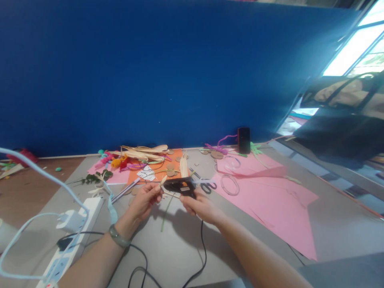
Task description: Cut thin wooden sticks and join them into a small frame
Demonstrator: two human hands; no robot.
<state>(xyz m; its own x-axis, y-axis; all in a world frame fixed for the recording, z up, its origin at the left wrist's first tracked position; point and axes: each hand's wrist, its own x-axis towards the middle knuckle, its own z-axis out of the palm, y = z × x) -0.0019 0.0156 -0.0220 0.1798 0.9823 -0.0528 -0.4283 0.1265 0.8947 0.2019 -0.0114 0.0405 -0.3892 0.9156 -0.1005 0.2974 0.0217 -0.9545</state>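
My right hand (200,207) is wrapped round the grip of a black hot glue gun (180,186) with an orange trigger. Its nozzle points left toward my left hand (145,201). My left hand pinches a small pale straw-like craft piece (163,182) right at the nozzle. A green bangle (118,237) is on my left wrist. The gun's black cord (204,248) trails down toward me over the grey floor mat (180,248). A thin green stem (165,216) lies under my hands.
A white power strip (73,236) with plugs and cables lies at the left. Pink paper sheets (270,200), an orange sheet (156,170), scissors (207,185), clear rings, cardboard discs, dried leaves and pipe cleaners are scattered ahead. A dark phone (244,140) stands against the blue wall.
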